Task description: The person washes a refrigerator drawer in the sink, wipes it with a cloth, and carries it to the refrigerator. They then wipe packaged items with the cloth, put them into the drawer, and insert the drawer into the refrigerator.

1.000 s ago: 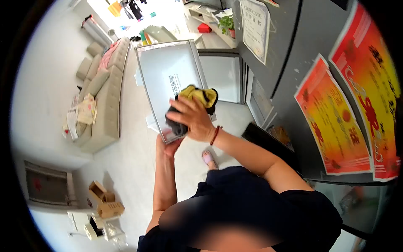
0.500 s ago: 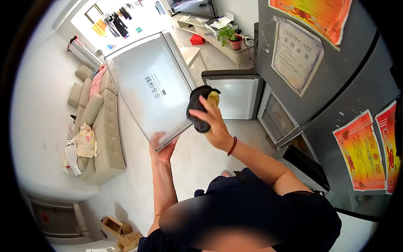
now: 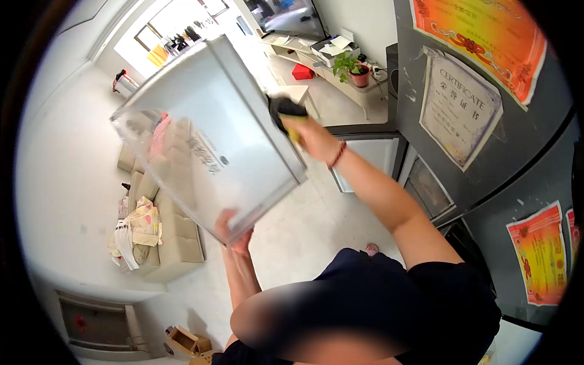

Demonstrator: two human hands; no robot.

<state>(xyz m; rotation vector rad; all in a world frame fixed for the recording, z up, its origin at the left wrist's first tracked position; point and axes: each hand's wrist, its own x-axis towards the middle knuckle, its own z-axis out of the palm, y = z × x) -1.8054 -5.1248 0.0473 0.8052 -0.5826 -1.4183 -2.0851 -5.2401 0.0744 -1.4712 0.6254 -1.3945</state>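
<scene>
A clear plastic freezer drawer with dark printed lettering is held up tilted in front of me. My left hand grips its lower corner, partly seen through the plastic. In my right hand is a black and yellow cloth, wrapped by my fingers and blurred by motion. This cloth lies at the drawer's right side edge; whether it presses on the plastic I cannot tell. A dark red bracelet circles my right wrist.
On the right stands a grey refrigerator with certificates stuck on it and its lower door open. A beige sofa holding clothes is at left. Behind are a TV cabinet, a potted plant and a white table. Cardboard boxes lie lower left.
My right hand and the cloth have moved up along the drawer's right side. The drawer has tilted and sits lower at its near corner. My view has shifted slightly.
</scene>
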